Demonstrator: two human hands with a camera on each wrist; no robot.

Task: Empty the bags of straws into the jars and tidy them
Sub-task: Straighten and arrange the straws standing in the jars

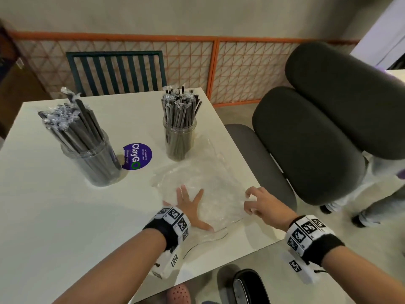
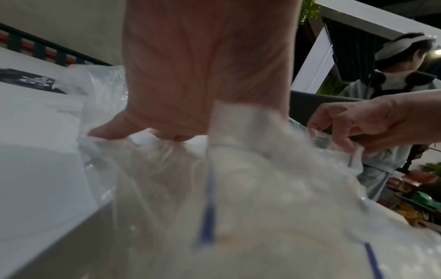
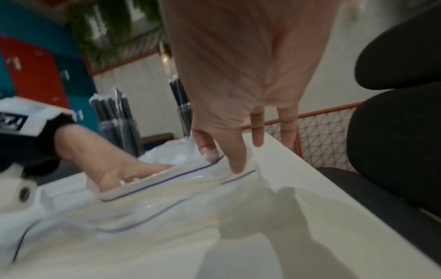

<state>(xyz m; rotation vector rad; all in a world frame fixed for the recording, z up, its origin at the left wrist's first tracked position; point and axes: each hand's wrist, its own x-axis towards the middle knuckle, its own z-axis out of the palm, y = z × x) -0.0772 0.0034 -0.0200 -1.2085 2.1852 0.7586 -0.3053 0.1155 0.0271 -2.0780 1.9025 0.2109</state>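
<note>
left jar: wide clear plastic jar [image 1: 96,163] packed with black wrapped straws [image 1: 72,123], far-left on the white counter [image 1: 54,216]. Full, well apart from both your hands.
sticker: round purple label [image 1: 137,156] on the counter, between the two jars.
right jar: narrower clear jar [image 1: 179,141] of thin black wrapped straws [image 1: 180,104], just beyond the far edge of the bags.
bags: empty clear plastic bags [image 1: 203,189], flat and crumpled, long axis running from the right jar toward you; the near end overhangs the counter edge.
left grip: your left hand [image 1: 189,207] lies flat on the bags, fingers spread, pinning the near-left part.
right grip: your right hand [image 1: 262,202] is at the bags' right edge, thumb and forefinger [image 3: 236,162] pinching the blue-lined rim, other fingers loose.
key relation: free plastic lies left of your right hand, toward the pinned side.
judgement: straws look emptied; folding the bags is what's left.
</note>
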